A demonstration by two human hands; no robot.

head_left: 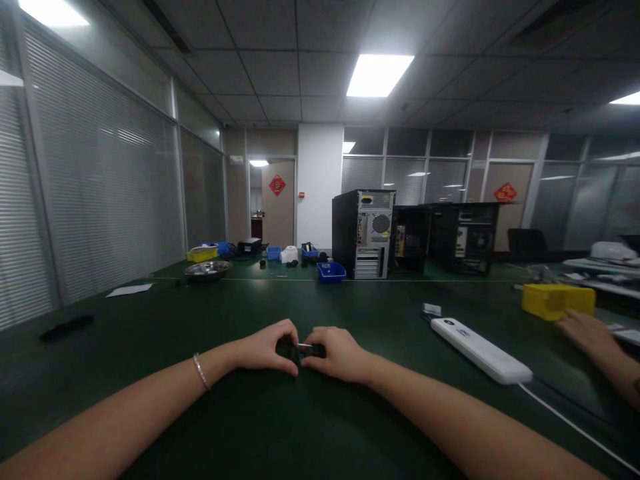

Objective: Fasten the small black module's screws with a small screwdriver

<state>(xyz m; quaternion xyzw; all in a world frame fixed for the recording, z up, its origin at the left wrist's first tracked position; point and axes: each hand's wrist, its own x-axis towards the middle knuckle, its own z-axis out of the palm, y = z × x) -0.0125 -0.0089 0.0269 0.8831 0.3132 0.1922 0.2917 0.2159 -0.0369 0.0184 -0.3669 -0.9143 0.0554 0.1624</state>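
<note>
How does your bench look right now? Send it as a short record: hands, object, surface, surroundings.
Left hand: at the left end of a small dark object
Right hand: at its right end
Object detail: partly hidden by fingers
Surface: dark green tabletop
Right side: long white device
Far right: another person's hand, blurred, by a yellow bin
Beyond: computer tower, blue tray

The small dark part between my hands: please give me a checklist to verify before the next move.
1. Right hand at the small dark part: ok.
2. Left hand gripping firmly: cannot tell, contact partly hidden.
3. Part's orientation: cannot tell, too small and dark.
4. Left wrist bare: not ok, bracelet on it.
5. White power strip apart from both hands: ok.
6. Other person's hand apart from yours: ok, near yellow bin.
</note>
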